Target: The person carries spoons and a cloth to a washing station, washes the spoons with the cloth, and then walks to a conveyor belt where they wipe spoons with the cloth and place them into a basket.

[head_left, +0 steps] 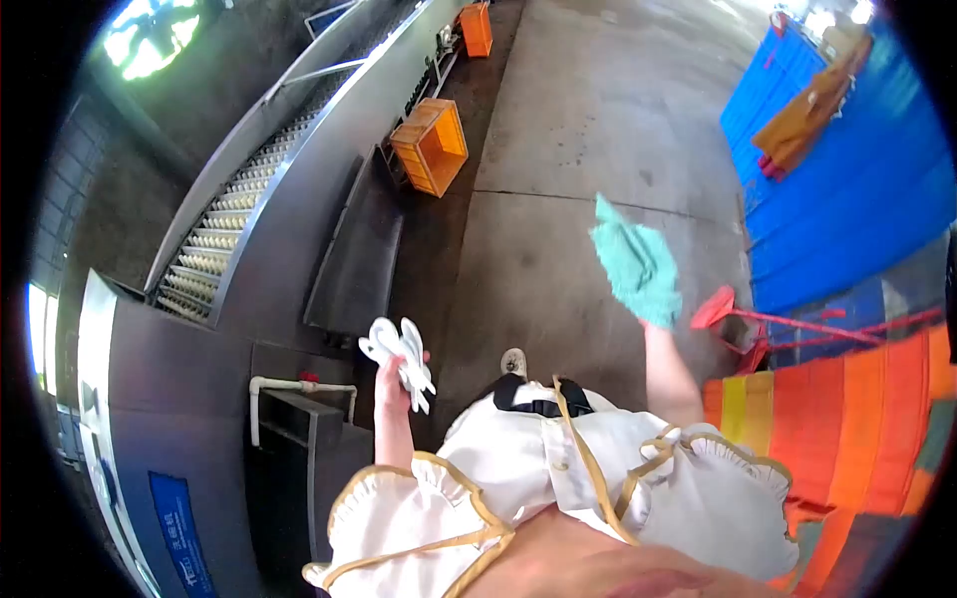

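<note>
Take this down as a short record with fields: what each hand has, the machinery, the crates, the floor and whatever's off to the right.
Left hand: gripping several slim white items
Right hand: holding green cloth, mostly hidden by it
Machinery: metal conveyor, left side
Crates: two, orange, beyond the conveyor's right side; nearer crate, farther crate
Floor: grey, stained
Right side: blue sheeting

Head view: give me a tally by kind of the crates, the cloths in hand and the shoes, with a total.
Orange crates (nearer crate, farther crate): 2
Green cloth in the right hand: 1
Shoe: 1
Total: 4
White pieces in the left hand overlap, uncounted.
</note>
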{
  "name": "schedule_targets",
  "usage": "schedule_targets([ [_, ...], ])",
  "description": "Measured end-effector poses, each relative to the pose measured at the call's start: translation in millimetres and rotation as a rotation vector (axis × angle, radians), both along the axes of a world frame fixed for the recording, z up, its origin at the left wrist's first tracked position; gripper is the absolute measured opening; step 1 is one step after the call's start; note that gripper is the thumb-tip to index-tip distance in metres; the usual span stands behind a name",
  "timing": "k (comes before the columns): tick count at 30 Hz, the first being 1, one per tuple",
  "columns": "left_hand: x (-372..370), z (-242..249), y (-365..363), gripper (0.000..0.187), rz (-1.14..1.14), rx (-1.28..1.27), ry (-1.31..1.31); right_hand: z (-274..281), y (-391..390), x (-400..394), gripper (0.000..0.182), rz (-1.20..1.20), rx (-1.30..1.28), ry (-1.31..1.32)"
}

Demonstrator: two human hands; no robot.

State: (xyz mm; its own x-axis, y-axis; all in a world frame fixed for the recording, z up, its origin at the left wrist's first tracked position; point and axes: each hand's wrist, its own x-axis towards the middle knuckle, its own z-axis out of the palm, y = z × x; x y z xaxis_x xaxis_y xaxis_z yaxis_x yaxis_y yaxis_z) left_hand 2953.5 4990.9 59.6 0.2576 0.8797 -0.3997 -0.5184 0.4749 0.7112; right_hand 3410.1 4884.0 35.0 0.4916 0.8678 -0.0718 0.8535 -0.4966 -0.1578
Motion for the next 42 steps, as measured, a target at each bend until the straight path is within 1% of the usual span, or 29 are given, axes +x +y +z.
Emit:
schedule_targets([
  [1,15.3,-1.4,34.4,0.052,-0.043,-0.005,0.003,-12.5,12.1,7.7,0.034,-0.006,-0.068,0.021],
  [2,31.2,-1.8,69.7,0.052,-0.091,0.002,-0.033,-25.3,22.1,17.7,0.032,-0.016,-0.142,0.033],
  [4,77.8,26.9,135.4,0.054,-0.119,0.054,0.039,-50.0,31.5,34.6,0.03,-0.045,-0.3,0.055],
  [5,94.7,30.8,171.8,0.058,-0.159,0.028,-0.035,-63.3,30.5,45.1,0.028,-0.068,-0.389,0.062],
  [7,145.6,49.7,227.4,0.054,-0.247,0.038,0.007,-77.6,34.3,67.0,0.026,-0.121,-0.51,0.089],
  [10,207.3,65.8,306.0,0.051,-0.283,0.106,-0.004,-88.6,58.1,103.2,0.023,-0.179,-0.624,0.117],
  [12,242.1,61.0,352.0,0.048,-0.315,0.093,-0.005,-97.6,84.9,131.7,0.022,-0.193,-0.682,0.121],
  [13,261.2,58.4,371.3,0.052,-0.291,0.098,0.088,-101.2,102.8,147.1,0.022,-0.194,-0.696,0.122],
  [15,292.5,44.0,407.1,0.052,-0.266,0.077,0.084,-106.9,146.0,181.7,0.021,-0.177,-0.719,0.111],
  [17,318.3,14.0,435.8,0.05,-0.252,0.035,0.021,-110.1,198.4,223.8,0.021,-0.139,-0.717,0.084],
  [19,336.3,7.1,470.5,0.049,-0.18,-0.04,0.063,-105.2,263.7,261.0,0.021,-0.077,-0.705,0.036],
  [20,346.3,16.2,486.7,0.049,-0.128,-0.066,0.059,-97.5,301.0,280.5,0.022,-0.025,-0.687,-0.004],
  [22,353.7,12.3,525.5,0.05,-0.092,-0.045,0.043,-79.7,380.3,316.2,0.023,0.107,-0.638,-0.127],
  [24,357.7,8.1,556.0,0.05,-0.022,0.01,0.024,-54.1,470.1,346.7,0.025,0.304,-0.524,-0.326],
  [25,358.3,8.0,573.1,0.048,0.022,0.006,0.021,-33.9,525.1,357.6,0.026,0.423,-0.394,-0.485],
  [27,361.3,9.2,605.4,0.046,0.145,-0.041,-0.018,6.7,629.7,369.9,0.028,0.489,-0.106,-0.683],
  [28,360.6,3.5,623.7,0.045,0.164,-0.035,-0.056,27.0,683.0,369.4,0.026,0.451,0.017,-0.663],
  [30,364.5,-7.4,661.0,0.047,0.253,-0.089,-0.028,67.9,790.4,368.5,0.024,0.392,0.272,-0.604],
  [31,364.5,-17.4,681.7,0.047,0.273,-0.103,-0.022,72.4,828.6,372.0,0.024,0.379,0.398,-0.526],
  [33,374.2,-29.7,730.0,0.047,0.307,-0.116,0.009,57.3,887.2,384.1,0.024,0.374,0.396,-0.339],
  [35,385.6,-36.8,792.2,0.047,0.346,-0.133,0.026,32.3,933.4,398.0,0.024,0.352,0.274,-0.212],
  [36,386.9,-41.7,825.7,0.045,0.295,-0.115,0.02,18.0,951.9,404.9,0.025,0.335,0.198,-0.162],
  [38,398.2,-30.3,896.0,0.042,0.207,-0.075,-0.032,-5.3,982.3,421.9,0.025,0.295,0.066,-0.123],
  [39,407.9,-22.9,931.2,0.042,0.214,-0.044,-0.03,-16.7,992.3,430.9,0.025,0.272,0.0,-0.116],
  [40,418.7,-10.1,960.9,0.042,0.247,-0.055,0.027,-27.5,998.9,440.1,0.025,0.247,-0.061,-0.111],
  [41,424.9,-1.3,992.8,0.042,0.157,0.008,-0.013,-37.4,1002.8,449.5,0.025,0.212,-0.128,-0.106],
  [42,437.8,3.5,1021.5,0.042,0.121,0.039,-0.007,-47.5,1009.7,460.8,0.025,0.189,-0.184,-0.106],
])
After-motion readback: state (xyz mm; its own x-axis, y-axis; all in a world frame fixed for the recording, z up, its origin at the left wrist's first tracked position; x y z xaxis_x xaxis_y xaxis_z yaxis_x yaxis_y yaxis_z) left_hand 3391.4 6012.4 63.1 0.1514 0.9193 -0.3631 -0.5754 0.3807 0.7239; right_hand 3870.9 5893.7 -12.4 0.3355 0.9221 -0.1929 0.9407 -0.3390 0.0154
